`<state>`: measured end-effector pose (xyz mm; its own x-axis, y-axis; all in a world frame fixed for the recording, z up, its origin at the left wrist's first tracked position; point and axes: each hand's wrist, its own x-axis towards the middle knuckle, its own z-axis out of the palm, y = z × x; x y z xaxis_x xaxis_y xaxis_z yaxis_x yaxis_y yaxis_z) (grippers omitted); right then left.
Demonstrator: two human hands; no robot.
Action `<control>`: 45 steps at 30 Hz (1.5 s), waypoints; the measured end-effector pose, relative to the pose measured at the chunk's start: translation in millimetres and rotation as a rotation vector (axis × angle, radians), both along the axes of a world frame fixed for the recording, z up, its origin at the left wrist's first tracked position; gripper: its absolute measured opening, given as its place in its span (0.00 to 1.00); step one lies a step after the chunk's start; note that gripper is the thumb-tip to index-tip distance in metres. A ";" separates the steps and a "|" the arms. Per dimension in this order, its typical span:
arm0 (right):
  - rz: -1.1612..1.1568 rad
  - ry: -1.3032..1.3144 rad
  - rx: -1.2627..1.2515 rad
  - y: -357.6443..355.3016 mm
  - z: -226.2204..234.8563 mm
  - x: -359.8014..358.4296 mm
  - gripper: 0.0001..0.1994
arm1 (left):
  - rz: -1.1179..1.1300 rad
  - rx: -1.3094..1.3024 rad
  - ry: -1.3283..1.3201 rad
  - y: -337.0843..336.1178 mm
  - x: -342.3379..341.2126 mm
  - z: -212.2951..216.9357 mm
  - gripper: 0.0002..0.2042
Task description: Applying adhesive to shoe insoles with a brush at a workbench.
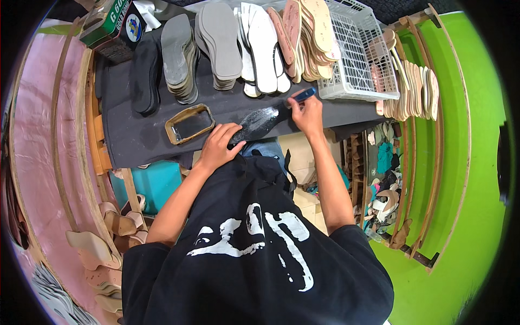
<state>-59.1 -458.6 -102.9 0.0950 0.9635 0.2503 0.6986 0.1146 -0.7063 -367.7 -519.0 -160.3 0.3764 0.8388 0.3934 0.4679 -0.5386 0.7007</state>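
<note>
A black insole [259, 122] lies aslant on the dark-covered table [130, 132] in front of me, its surface wet and shiny over the middle. My left hand [219, 145] grips its near left end, fingers on top and thumb along the edge. Closed around a blue-handled tool [307, 94], my right hand [307, 115] is at the insole's far right end. The tool looks like a brush, though its working end is mostly hidden by my fingers. Left of the insole sits a shallow cut-open container [171, 134] with a brownish, crusted rim.
Along the table's back stand black insoles [145, 78], dark grey ones [177, 51], light grey ones [219, 40], white ones [263, 49] and beige ones [317, 27]. A white plastic crate [352, 89] is at right, beside more beige insoles [420, 89]. A tin [114, 32] occupies the back left corner.
</note>
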 end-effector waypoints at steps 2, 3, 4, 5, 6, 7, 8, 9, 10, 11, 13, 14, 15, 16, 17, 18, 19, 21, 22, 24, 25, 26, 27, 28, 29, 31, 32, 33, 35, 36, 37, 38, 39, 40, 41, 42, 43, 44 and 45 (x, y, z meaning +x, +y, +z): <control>0.043 0.046 -0.021 0.9 3.0 1.7 0.06 | -0.004 -0.010 -0.011 -0.3 0.2 1.9 0.23; -0.039 0.006 -0.007 5.6 2.0 8.9 0.06 | -0.003 -0.010 -0.012 -0.1 0.3 2.3 0.23; -0.124 -0.036 0.006 9.9 0.7 18.6 0.06 | -0.002 -0.014 -0.012 -0.3 1.2 1.6 0.24; -0.167 -0.085 0.018 16.1 3.9 24.6 0.06 | 0.001 -0.018 -0.010 -0.5 1.2 1.9 0.24; -0.221 -0.059 -0.032 17.2 6.3 29.2 0.06 | 0.001 -0.019 -0.010 -1.2 1.2 2.4 0.24; -0.210 -0.077 -0.027 16.9 5.3 30.8 0.06 | 0.005 -0.007 -0.006 -0.8 1.7 4.3 0.25; -0.200 -0.095 -0.022 16.6 4.1 32.0 0.06 | 0.009 0.005 -0.001 -0.2 2.1 6.3 0.26; -0.202 -0.096 -0.021 12.7 2.1 32.0 0.06 | 0.007 0.006 -0.002 0.1 2.0 7.6 0.26; -0.164 -0.108 -0.031 5.8 3.5 25.9 0.06 | -0.015 -0.018 0.019 0.0 0.4 7.6 0.27; -0.128 -0.121 -0.040 -2.9 4.8 21.6 0.06 | -0.040 -0.042 0.038 -0.1 -0.1 7.7 0.28; -0.128 -0.078 -0.029 -22.1 4.9 15.3 0.06 | -0.042 -0.053 0.023 -0.2 -0.6 8.6 0.28; -0.129 -0.030 -0.018 -30.5 2.4 14.2 0.06 | -0.043 -0.062 0.012 -0.2 -0.8 9.5 0.29; -0.135 -0.054 0.004 -36.6 -2.4 16.1 0.05 | -0.041 -0.062 0.012 0.4 -0.2 10.2 0.29; -0.135 -0.054 0.002 -37.2 -1.0 15.2 0.05 | -0.037 -0.073 0.009 0.2 0.2 10.4 0.29; -0.173 -0.036 0.030 -37.0 0.4 14.7 0.04 | -0.033 -0.084 0.006 -0.3 0.3 10.8 0.29; -0.212 -0.017 0.058 -36.3 1.9 14.5 0.04 | -0.033 -0.086 0.007 -1.2 -0.1 11.3 0.29; -0.252 -0.060 0.073 -32.8 5.3 12.9 0.04 | -0.039 -0.097 -0.002 -0.6 -0.3 11.3 0.29; -0.244 -0.045 0.094 -29.3 -0.4 11.3 0.03 | -0.048 -0.107 -0.009 -0.2 0.1 11.5 0.30; -0.232 -0.030 0.116 -28.0 -2.6 8.1 0.03 | -0.051 -0.112 -0.010 0.5 0.3 11.8 0.30; -0.109 0.017 0.040 -40.6 -10.6 -7.3 0.02 | -0.058 -0.117 -0.008 1.4 0.2 12.4 0.31; -0.025 0.055 0.025 -49.9 -7.3 -17.8 0.03 | -0.056 -0.132 -0.001 0.8 0.5 13.7 0.31; 0.060 0.091 0.009 -55.7 -2.6 -24.7 0.04 | -0.055 -0.148 0.005 0.6 0.6 14.6 0.31; 0.110 0.060 0.036 -56.1 -2.0 -21.9 0.04 | -0.055 -0.149 0.006 1.7 0.7 14.5 0.31; 0.110 0.060 0.033 -55.7 -0.8 -16.6 0.04 | -0.058 -0.149 0.012 1.8 0.6 14.1 0.32; 0.000 0.102 0.031 -52.9 0.5 -9.7 0.04 | -0.062 -0.150 0.019 1.6 0.6 13.7 0.32; -0.182 0.086 0.048 -46.8 9.4 -0.4 0.04 | -0.061 -0.152 0.013 1.4 1.0 13.0 0.32; -0.184 0.085 0.047 -46.8 13.9 -3.5 0.04 | -0.061 -0.151 0.007 1.7 1.2 12.8 0.33; -0.126 0.104 0.063 -47.9 17.2 -10.2 0.04 | -0.062 -0.152 0.007 1.6 0.5 12.7 0.33; 0.015 0.127 0.065 -55.2 20.8 -31.6 0.04 | -0.069 -0.171 0.018 2.3 0.2 12.3 0.33; 0.011 0.126 0.067 -61.7 17.2 -45.9 0.04 | -0.073 -0.169 0.017 2.4 0.5 12.4 0.33; 0.104 0.204 0.014 -68.2 10.2 -59.8 0.04 | -0.065 -0.169 0.028 2.4 0.1 12.7 0.33; 0.197 0.278 -0.044 -73.1 5.9 -65.5 0.04 | -0.057 -0.174 0.035 1.1 0.1 13.0 0.33; 0.194 0.275 -0.044 -74.4 4.0 -63.5 0.04 | -0.059 -0.174 0.032 1.0 0.8 13.0 0.33; 0.145 0.250 -0.075 -74.6 1.1 -60.4 0.04 | -0.053 -0.172 0.028 1.1 1.0 11.5 0.33; 0.096 0.225 -0.106 -74.4 -1.9 -56.2 0.05 | -0.046 -0.171 0.024 1.2 1.0 10.1 0.33; 0.095 0.224 -0.108 -72.2 -4.4 -47.4 0.05 | -0.047 -0.172 0.023 1.0 0.4 8.8 0.33; 0.001 0.209 -0.074 -67.3 -6.0 -32.3 0.05 | -0.048 -0.159 0.026 0.8 0.1 8.2 0.33; -0.095 0.192 -0.039 -61.9 -7.8 -15.1 0.06 | -0.052 -0.146 0.028 1.1 0.5 8.2 0.33; -0.168 0.163 -0.007 -55.9 -16.0 5.3 0.06 | -0.055 -0.143 0.027 1.2 0.7 9.3 0.33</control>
